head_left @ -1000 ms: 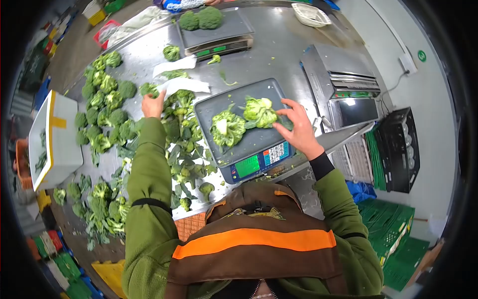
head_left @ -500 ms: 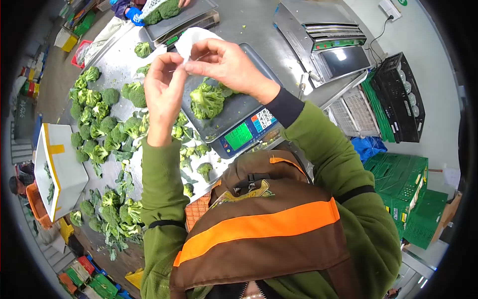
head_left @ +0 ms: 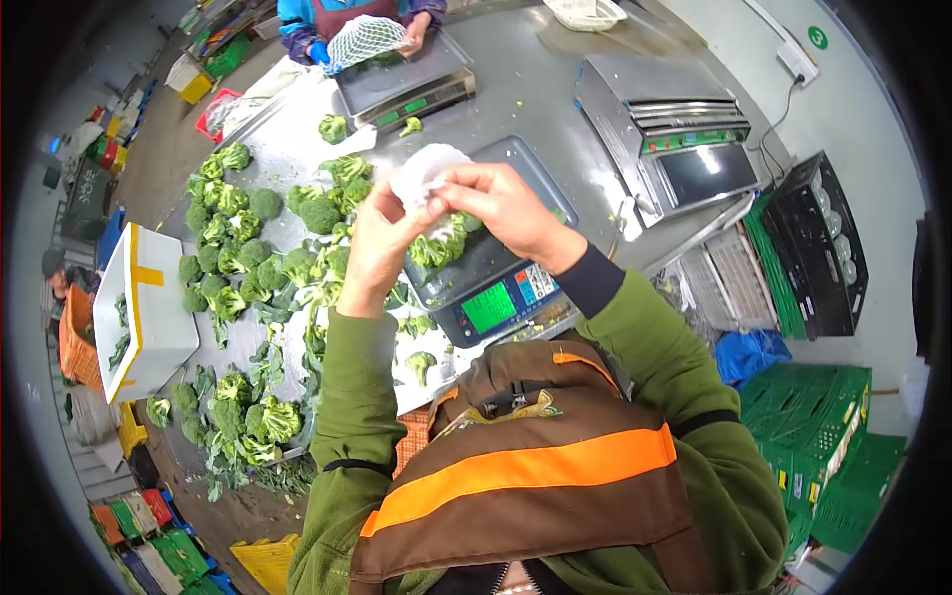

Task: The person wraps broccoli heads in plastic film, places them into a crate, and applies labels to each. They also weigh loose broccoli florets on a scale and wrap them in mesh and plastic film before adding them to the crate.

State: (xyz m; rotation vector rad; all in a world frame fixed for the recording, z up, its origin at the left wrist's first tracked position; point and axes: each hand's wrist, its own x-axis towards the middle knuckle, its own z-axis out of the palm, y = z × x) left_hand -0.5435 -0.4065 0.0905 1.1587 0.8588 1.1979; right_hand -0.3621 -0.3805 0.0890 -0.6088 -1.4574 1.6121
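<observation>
Both my hands are raised together over a dark-topped digital scale (head_left: 524, 167). My left hand (head_left: 380, 243) pinches the edge of a thin white mesh bag (head_left: 424, 174). My right hand (head_left: 506, 210) pinches the same bag from the other side, with the fingertips of both hands almost touching. Below them, a broccoli head (head_left: 436, 250) rests on the scale's pan, partly covered by my hands. The scale's display glows green, but its digits are too blurred to read.
Many broccoli heads (head_left: 238, 258) lie on the metal table to the left, near a white foam box (head_left: 164, 307). Across the table, a co-worker holds a white net (head_left: 367, 45) over another scale (head_left: 407, 74). A wrapping machine (head_left: 674, 129) stands right; green crates (head_left: 793, 416) are stacked below.
The view has shifted, so the table and scale appear lower and farther right. My hands still pinch the white mesh bag. The co-worker and their net show more fully.
</observation>
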